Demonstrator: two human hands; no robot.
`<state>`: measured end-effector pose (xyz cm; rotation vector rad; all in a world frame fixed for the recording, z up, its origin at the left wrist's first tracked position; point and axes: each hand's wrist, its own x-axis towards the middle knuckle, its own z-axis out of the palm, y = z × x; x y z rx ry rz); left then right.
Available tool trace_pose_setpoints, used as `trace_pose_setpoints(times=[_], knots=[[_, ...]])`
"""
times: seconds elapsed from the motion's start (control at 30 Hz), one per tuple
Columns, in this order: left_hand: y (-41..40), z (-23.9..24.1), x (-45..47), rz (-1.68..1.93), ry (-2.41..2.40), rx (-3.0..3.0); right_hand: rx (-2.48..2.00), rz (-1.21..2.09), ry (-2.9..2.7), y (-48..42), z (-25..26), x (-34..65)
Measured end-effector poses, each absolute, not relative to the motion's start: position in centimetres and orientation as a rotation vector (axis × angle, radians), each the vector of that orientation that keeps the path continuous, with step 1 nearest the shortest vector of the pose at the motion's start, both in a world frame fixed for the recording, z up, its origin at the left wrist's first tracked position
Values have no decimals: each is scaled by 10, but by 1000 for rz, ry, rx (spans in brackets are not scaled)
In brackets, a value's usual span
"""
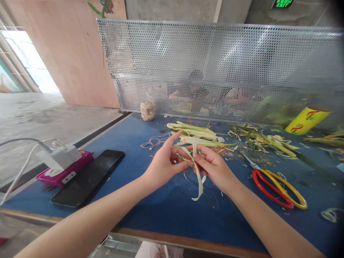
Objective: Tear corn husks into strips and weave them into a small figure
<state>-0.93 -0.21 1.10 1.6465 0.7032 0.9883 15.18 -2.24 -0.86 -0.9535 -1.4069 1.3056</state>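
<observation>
Over the middle of the blue table, my left hand (168,159) and my right hand (211,161) meet around pale strips of plant leaf (199,182). Both hands pinch the strips where they cross, thumbs on the near side; the left index finger points up and away. One long strip hangs below the fingers with a curled end. Parts of the strips are hidden behind the fingers. Just past my hands lies a pile of flat green-white leaf pieces (197,132). To the left of that pile is a loose tangle of string (154,142).
Scissors (279,188) with red and yellow handles lie right. Left are a black phone (91,177) and a magenta power strip (66,175) with a white charger. A twine roll (147,110) and yellow tube (307,120) stand near the perforated metal screen (174,53); a person is behind it.
</observation>
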Motion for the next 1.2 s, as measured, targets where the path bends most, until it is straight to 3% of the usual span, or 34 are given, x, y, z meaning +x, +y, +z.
trace_pose_setpoints(times=[1.2], knots=[[0, 15, -6, 1015, 637, 1342, -950, 998, -1554, -25, -3, 152]])
